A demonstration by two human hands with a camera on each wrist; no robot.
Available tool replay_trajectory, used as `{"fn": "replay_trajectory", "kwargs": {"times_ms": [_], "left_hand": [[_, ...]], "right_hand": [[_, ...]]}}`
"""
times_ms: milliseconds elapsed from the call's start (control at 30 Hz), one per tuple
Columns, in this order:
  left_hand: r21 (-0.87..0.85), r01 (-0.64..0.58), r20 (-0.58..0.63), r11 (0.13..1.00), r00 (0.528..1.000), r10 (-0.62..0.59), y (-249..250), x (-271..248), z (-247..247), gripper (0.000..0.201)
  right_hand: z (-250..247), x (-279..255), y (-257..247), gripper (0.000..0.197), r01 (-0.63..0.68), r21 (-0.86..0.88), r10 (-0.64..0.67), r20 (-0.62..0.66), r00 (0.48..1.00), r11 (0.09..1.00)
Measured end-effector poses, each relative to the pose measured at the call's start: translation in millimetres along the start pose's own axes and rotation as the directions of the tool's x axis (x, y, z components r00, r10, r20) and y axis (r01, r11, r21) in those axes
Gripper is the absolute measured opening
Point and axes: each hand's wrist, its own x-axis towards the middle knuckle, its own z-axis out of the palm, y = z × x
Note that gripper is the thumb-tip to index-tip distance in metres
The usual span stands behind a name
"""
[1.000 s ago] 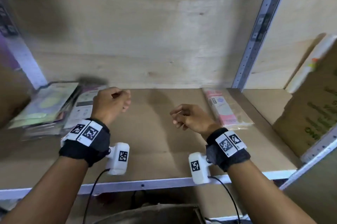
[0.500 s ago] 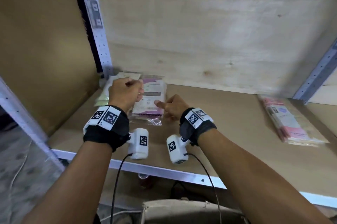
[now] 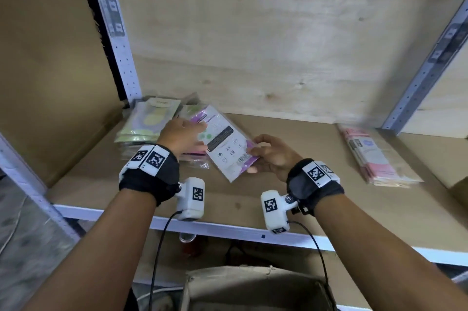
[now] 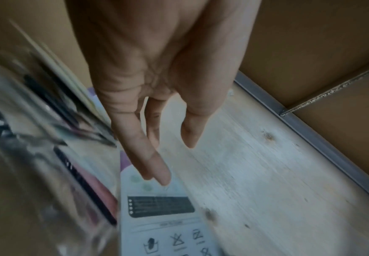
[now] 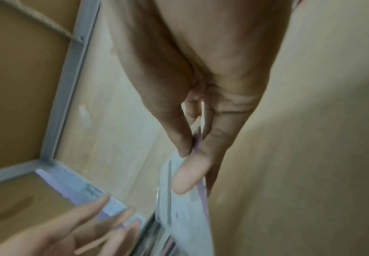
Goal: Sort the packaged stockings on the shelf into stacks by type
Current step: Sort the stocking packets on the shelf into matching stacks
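A white-and-purple stocking packet point(image 3: 225, 143) is lifted off the left pile, back side up with a barcode. My right hand point(image 3: 263, 156) pinches its near right corner between thumb and fingers; the right wrist view shows the packet point(image 5: 185, 204) clamped at the fingertips point(image 5: 185, 181). My left hand point(image 3: 182, 133) is beside the packet's left edge with straight fingers point(image 4: 155, 166) just over it point(image 4: 159, 216). Under and behind it lie a green-and-yellow stack point(image 3: 147, 120) and more mixed packets point(image 3: 192, 156). A pink stack point(image 3: 372, 156) sits at the far right of the shelf.
The brown shelf board point(image 3: 291, 199) has a white metal front rail point(image 3: 228, 229). A perforated upright point(image 3: 111, 27) stands at back left, another upright point(image 3: 430, 57) at right. A plywood back wall point(image 3: 253, 44) closes the bay. A cardboard box point(image 3: 253, 288) sits below.
My right hand has taken hold of the white-and-purple packet and lifted it off the left pile. My left hand has opened from a fist and reached beside it. The view has moved closer.
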Motion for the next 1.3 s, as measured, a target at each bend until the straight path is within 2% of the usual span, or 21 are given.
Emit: {"fn": "replay_trajectory", "kwargs": {"times_ms": [67, 100, 200, 300, 333, 467, 533, 567, 633, 667, 700, 767, 833, 933, 1000, 1067, 1167, 1300], "left_hand": [[-0.041, 0.067, 0.124, 0.997, 0.99, -0.061, 0, -8, 13, 0.053], [-0.07, 0.077, 0.186, 0.995, 0.98, -0.063, 1, -11, 20, 0.058], [-0.281, 0.122, 0.295, 0.952, 0.955, -0.035, 4, -18, 40, 0.054], [-0.435, 0.229, 0.341, 0.871, 0.937, -0.076, 3, -18, 58, 0.073], [-0.46, 0.228, 0.343, 0.858, 0.937, -0.065, 1, -17, 64, 0.069], [-0.459, 0.165, 0.268, 0.873, 0.962, -0.04, -13, -10, 86, 0.017], [-0.461, 0.177, 0.289, 0.87, 0.957, -0.042, -17, -10, 95, 0.014], [-0.466, 0.19, 0.308, 0.864, 0.951, -0.043, -17, -10, 100, 0.014], [-0.476, 0.206, 0.341, 0.855, 0.939, -0.037, -17, -10, 110, 0.014], [-0.48, 0.214, 0.356, 0.851, 0.934, -0.033, -17, -11, 115, 0.013], [-0.477, 0.221, 0.368, 0.851, 0.929, -0.035, -17, -12, 121, 0.013], [-0.455, 0.231, 0.389, 0.86, 0.92, -0.041, -18, -14, 133, 0.016], [-0.429, 0.228, 0.385, 0.874, 0.922, -0.052, -20, -14, 142, 0.017], [-0.418, 0.16, 0.294, 0.894, 0.955, -0.034, -22, -9, 146, 0.016], [-0.413, 0.072, 0.184, 0.908, 0.983, 0.006, -22, -5, 142, 0.003], [-0.351, -0.02, 0.094, 0.936, 0.994, 0.057, -22, -2, 138, 0.016], [-0.188, -0.091, 0.072, 0.978, 0.992, 0.106, -21, 2, 135, 0.019], [-0.01, -0.154, 0.051, 0.988, 0.987, 0.154, -19, 2, 139, 0.03]], "right_hand": [[-20, -20, -4, 0.019, 0.064, 0.009, -0.064, -0.003, 0.998, 0.998], [-28, -29, -5, 0.019, 0.109, 0.001, -0.109, -0.008, 0.994, 0.994], [-52, -50, -7, 0.018, 0.262, -0.088, -0.265, -0.028, 0.964, 0.961], [-70, -65, -4, 0.015, 0.384, -0.285, -0.398, 0.008, 0.917, 0.878], [-75, -68, -2, 0.015, 0.397, -0.354, -0.413, 0.032, 0.91, 0.847], [-95, -74, 5, 0.019, 0.381, -0.474, -0.383, 0.097, 0.918, 0.793], [-107, -74, 9, 0.019, 0.375, -0.507, -0.429, 0.013, 0.903, 0.776], [-115, -73, 12, 0.022, 0.353, -0.52, -0.458, -0.083, 0.885, 0.778], [-130, -70, 20, 0.035, 0.263, -0.415, -0.409, -0.316, 0.856, 0.871], [-136, -70, 24, 0.045, 0.203, -0.289, -0.308, -0.385, 0.87, 0.936], [-141, -69, 28, 0.054, 0.137, -0.146, -0.184, -0.392, 0.901, 0.98], [-150, -66, 33, 0.059, 0.036, 0.085, -0.011, -0.288, 0.958, 0.996], [-159, -64, 34, 0.049, 0.024, 0.213, 0.027, -0.231, 0.973, 0.977], [-172, -62, 35, 0.035, 0.072, 0.229, -0.007, -0.273, 0.962, 0.971], [-181, -62, 37, 0.03, 0.083, 0.211, -0.012, -0.317, 0.948, 0.974], [-188, -61, 39, 0.024, 0.071, 0.21, 0.004, -0.337, 0.941, 0.975], [-194, -63, 40, 0.019, 0.06, 0.215, 0.016, -0.335, 0.942, 0.975], [-196, -64, 39, 0.022, 0.075, 0.229, 0.008, -0.342, 0.94, 0.97]]}}
